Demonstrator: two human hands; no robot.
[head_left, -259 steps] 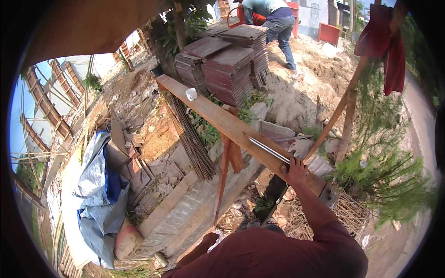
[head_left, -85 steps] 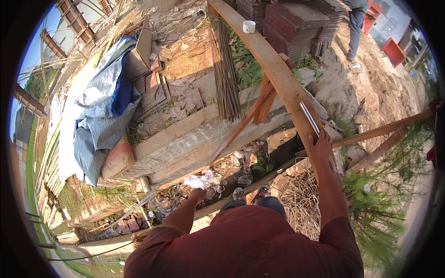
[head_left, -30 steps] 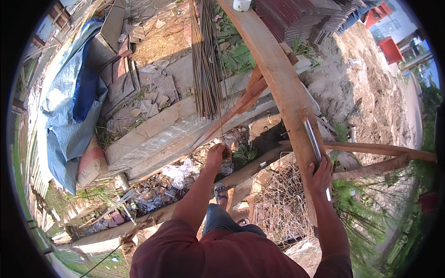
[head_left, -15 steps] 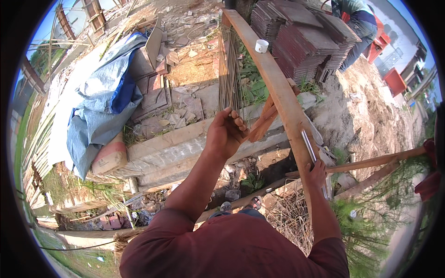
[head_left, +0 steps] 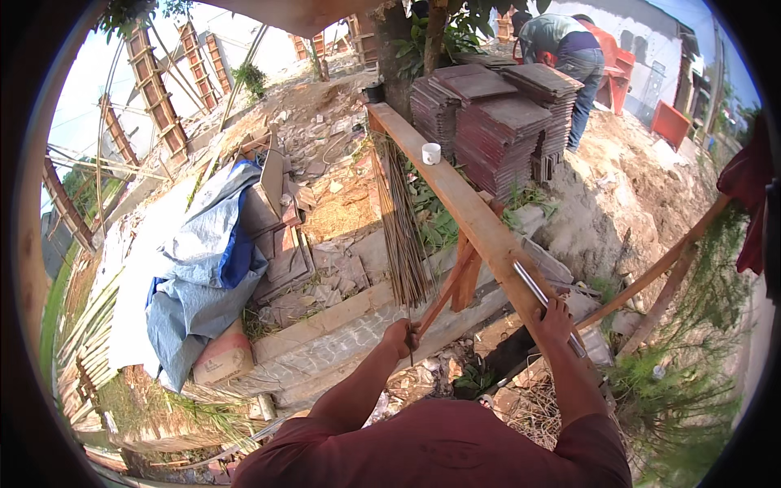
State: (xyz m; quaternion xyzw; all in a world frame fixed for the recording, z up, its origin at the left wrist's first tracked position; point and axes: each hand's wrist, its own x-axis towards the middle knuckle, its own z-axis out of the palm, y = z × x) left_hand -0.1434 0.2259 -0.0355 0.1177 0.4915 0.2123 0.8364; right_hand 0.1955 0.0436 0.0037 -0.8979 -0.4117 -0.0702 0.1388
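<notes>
Wood, brown and long, makes up the plank point(head_left: 486, 226) that slants from the upper middle of the frame to right of centre. Over its near end lies the right hand point(head_left: 555, 320), fingers curled at the shiny metal bar point(head_left: 530, 281); whether they clasp the bar or merely rest on it, I cannot tell. Just below the centre, the left hand point(head_left: 400, 337) is closed around a thin rod point(head_left: 411, 355), whose end pokes out beneath the fist. Directly above that hand, the bundle of thin rods point(head_left: 399, 236) leans down from the plank's far end. A white cup point(head_left: 431, 154) stands on the plank, left of the stacked dark red tiles point(head_left: 500, 134) at upper centre. Blue-grey tarp point(head_left: 207, 285) drapes at left, partly over a sack point(head_left: 224, 358). Another person point(head_left: 569, 65) bends over at upper right.
</notes>
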